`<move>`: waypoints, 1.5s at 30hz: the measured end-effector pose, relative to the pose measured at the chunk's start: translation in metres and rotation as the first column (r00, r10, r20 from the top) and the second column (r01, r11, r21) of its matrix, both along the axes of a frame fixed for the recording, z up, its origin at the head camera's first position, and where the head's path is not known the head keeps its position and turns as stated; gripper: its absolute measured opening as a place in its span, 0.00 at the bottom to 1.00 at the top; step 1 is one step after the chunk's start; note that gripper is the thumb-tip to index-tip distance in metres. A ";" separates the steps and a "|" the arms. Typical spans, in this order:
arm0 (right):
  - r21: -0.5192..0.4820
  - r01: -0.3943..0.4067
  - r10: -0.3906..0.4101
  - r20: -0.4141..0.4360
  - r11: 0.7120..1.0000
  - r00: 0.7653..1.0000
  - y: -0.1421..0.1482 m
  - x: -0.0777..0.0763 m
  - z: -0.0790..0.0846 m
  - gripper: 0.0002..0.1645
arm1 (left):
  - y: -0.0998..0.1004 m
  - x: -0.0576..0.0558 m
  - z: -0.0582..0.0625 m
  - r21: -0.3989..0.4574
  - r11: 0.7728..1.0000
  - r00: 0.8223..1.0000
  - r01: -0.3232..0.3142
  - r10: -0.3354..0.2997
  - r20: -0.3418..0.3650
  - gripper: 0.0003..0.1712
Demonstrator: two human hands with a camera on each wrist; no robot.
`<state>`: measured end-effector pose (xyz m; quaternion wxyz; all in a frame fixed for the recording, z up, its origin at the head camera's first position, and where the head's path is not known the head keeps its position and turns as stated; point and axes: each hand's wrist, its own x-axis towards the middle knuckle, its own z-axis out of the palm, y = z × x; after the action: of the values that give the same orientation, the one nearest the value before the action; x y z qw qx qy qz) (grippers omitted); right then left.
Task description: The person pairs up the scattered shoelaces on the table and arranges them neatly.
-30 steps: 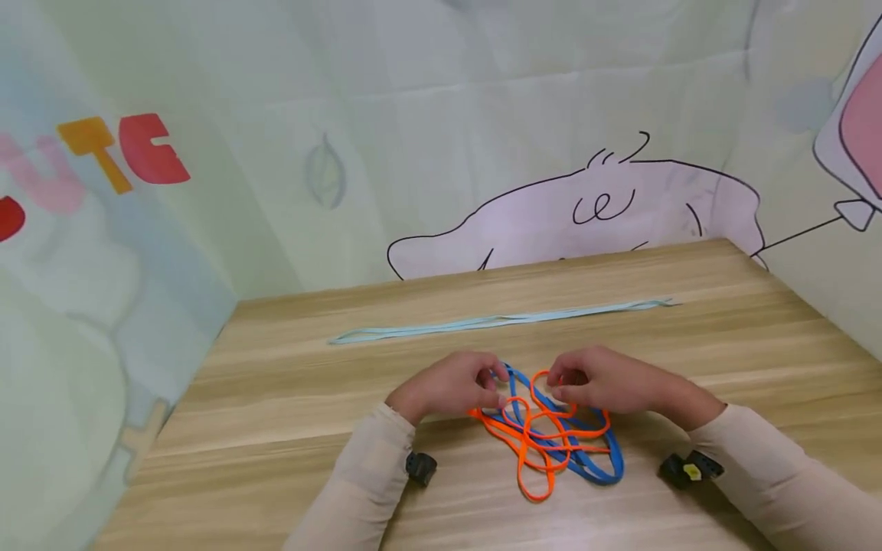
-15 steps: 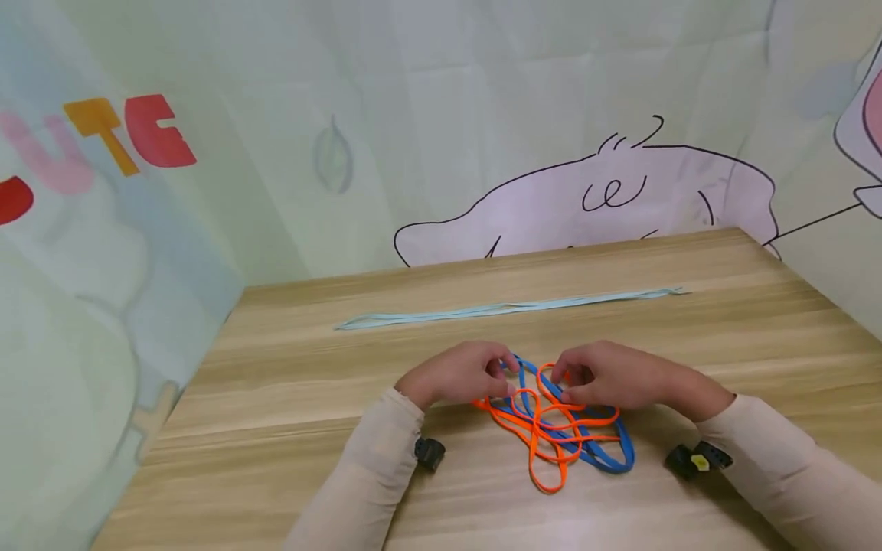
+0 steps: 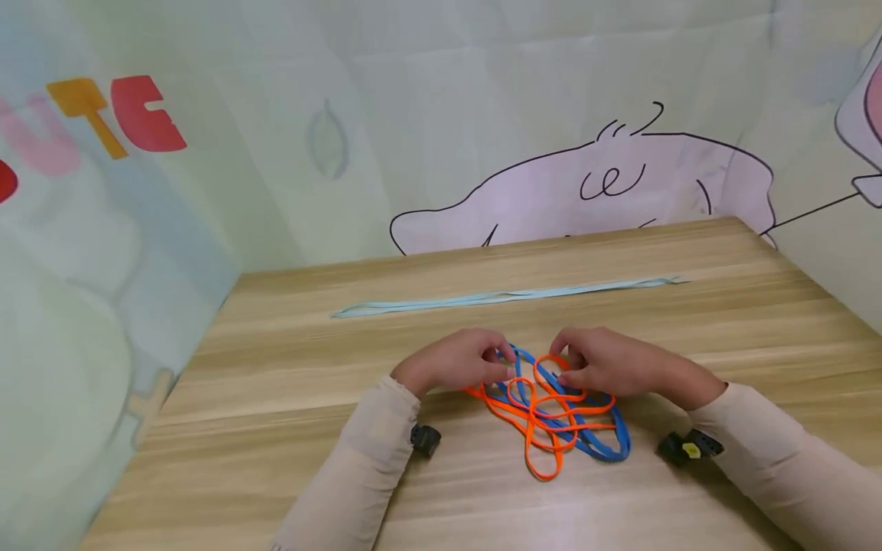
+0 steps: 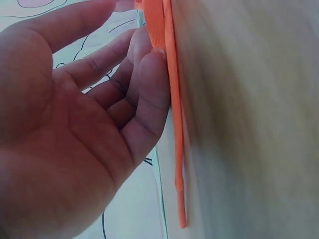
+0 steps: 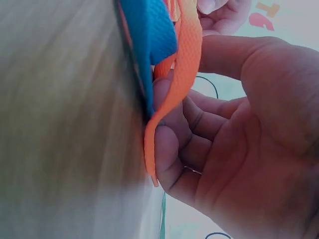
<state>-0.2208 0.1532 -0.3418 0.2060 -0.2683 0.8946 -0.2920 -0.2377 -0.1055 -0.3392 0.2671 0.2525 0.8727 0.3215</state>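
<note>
A loose tangle of an orange shoelace (image 3: 506, 411) and a blue shoelace (image 3: 609, 457) lies on the table. At its left edge is my left hand (image 3: 458, 361), fingers loosely bent, thumb and forefinger apart. In the left wrist view, the small finger touches the orange lace (image 4: 172, 74), whose tipped end hangs past it. My right hand (image 3: 623, 361) curves over the right side of the tangle with a gap between thumb and fingers. Its fingertips touch the orange lace (image 5: 190, 55) in the right wrist view, near the blue lace (image 5: 162, 35); the thumb tip is hidden there.
A light blue shoelace (image 3: 510, 296) lies stretched out, folded lengthwise, across the table (image 3: 289, 383) beyond the hands. A printed cloth backdrop (image 3: 448, 115) rises behind the table's far edge. Each wrist wears a small black camera (image 3: 426, 440).
The head view has shifted slightly. Both hands stay at the tangle, and the laces look almost the same.
</note>
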 end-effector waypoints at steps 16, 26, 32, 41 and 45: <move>-0.070 -0.034 0.036 0.026 0.997 0.999 0.000 -0.001 -0.002 0.06 | -0.001 0.001 -0.001 0.105 0.994 0.997 0.010 -0.018 0.077 0.09; -0.240 0.049 -0.038 0.052 0.970 0.998 -0.003 0.004 0.008 0.08 | 0.000 0.003 0.002 0.197 0.979 0.998 0.045 -0.055 0.041 0.18; -0.324 0.098 -0.101 0.008 0.941 0.995 -0.005 0.007 0.012 0.06 | 0.007 0.010 0.008 0.287 0.954 0.992 0.092 -0.113 0.057 0.17; -0.433 0.121 -0.140 -0.013 0.893 0.990 -0.001 0.008 0.020 0.05 | 0.015 0.017 0.016 0.427 0.898 0.988 0.106 -0.142 0.055 0.10; -0.443 0.140 -0.161 -0.010 0.886 0.987 0.000 0.010 0.023 0.05 | 0.017 0.018 0.019 0.456 0.882 0.981 0.121 -0.176 0.081 0.09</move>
<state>-0.2113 0.1535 -0.3185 0.0958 -0.2445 0.8279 -0.4956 -0.2194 -0.0888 -0.3205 0.2774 0.3536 0.7352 0.5073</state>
